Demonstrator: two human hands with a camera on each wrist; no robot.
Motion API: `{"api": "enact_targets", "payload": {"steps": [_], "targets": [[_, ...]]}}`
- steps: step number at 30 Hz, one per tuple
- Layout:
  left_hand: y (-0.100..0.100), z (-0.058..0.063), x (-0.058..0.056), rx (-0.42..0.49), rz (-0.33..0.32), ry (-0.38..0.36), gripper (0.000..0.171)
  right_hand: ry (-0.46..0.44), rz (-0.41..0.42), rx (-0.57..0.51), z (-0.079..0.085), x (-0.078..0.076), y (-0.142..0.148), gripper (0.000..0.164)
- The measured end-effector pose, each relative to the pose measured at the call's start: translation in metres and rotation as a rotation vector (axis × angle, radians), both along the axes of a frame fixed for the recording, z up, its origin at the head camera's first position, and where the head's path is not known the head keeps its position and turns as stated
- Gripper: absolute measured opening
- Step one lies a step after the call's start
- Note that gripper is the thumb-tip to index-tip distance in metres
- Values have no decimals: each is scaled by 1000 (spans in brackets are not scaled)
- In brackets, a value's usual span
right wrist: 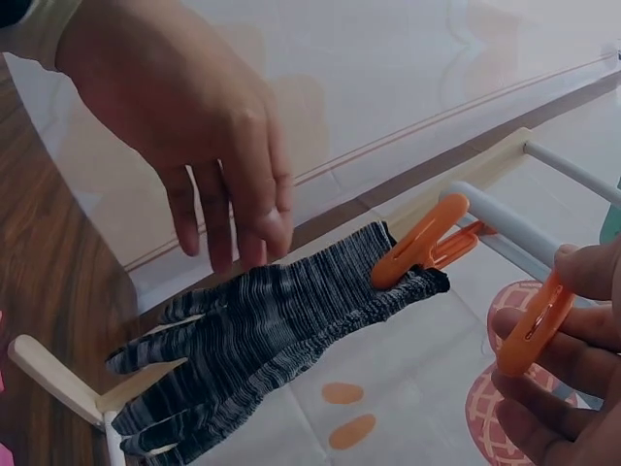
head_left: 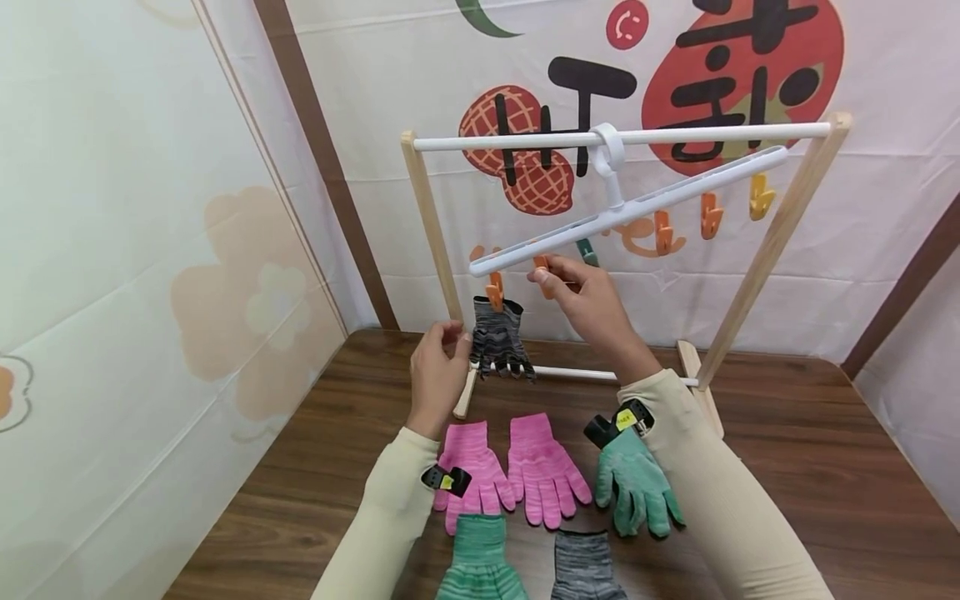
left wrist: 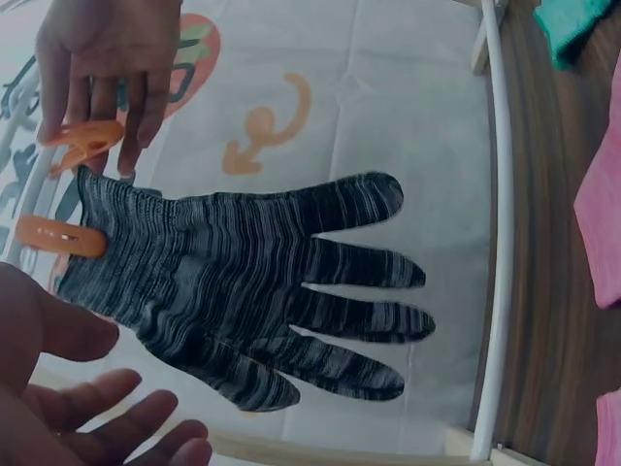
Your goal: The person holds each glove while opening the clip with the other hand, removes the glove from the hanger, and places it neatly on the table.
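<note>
A black-and-grey striped glove (head_left: 498, 337) hangs fingers down, its cuff held by an orange clip (head_left: 495, 292) at the low left end of the tilted white hanger (head_left: 630, 212). Beside this glove is my left hand (head_left: 438, 371); in the left wrist view its fingers (left wrist: 126, 417) are loosely bent and hold nothing. My right hand (head_left: 592, 304) pinches a second orange clip (right wrist: 536, 325) between thumb and fingers, just right of the glove's cuff and under the hanger bar.
The hanger hooks over the top rail (head_left: 720, 133) of a wooden-legged rack. A green clip (head_left: 587, 252), further orange clips (head_left: 663, 233) and a yellow clip (head_left: 761, 198) hang along it. Pink gloves (head_left: 547, 471), green gloves (head_left: 637, 483) and another grey glove (head_left: 585, 567) lie on the table (head_left: 810, 500).
</note>
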State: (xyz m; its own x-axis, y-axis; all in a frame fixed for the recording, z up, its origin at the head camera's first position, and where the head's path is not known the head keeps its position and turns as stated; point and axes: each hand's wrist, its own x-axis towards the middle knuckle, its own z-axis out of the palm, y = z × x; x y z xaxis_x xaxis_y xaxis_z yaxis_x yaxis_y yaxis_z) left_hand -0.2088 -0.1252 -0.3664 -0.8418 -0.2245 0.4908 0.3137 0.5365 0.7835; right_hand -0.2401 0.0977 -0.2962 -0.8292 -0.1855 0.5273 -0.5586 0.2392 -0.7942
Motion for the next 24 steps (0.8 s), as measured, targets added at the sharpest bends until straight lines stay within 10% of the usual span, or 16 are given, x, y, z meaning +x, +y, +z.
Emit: {"api": "enact_targets", "payload": {"steps": [10, 24], "targets": [[7, 8, -6, 69, -121, 34, 28, -2, 36, 17, -1, 0, 3, 39], [14, 18, -4, 22, -74, 69, 17, -6, 49, -5, -2, 1, 2, 41]]}}
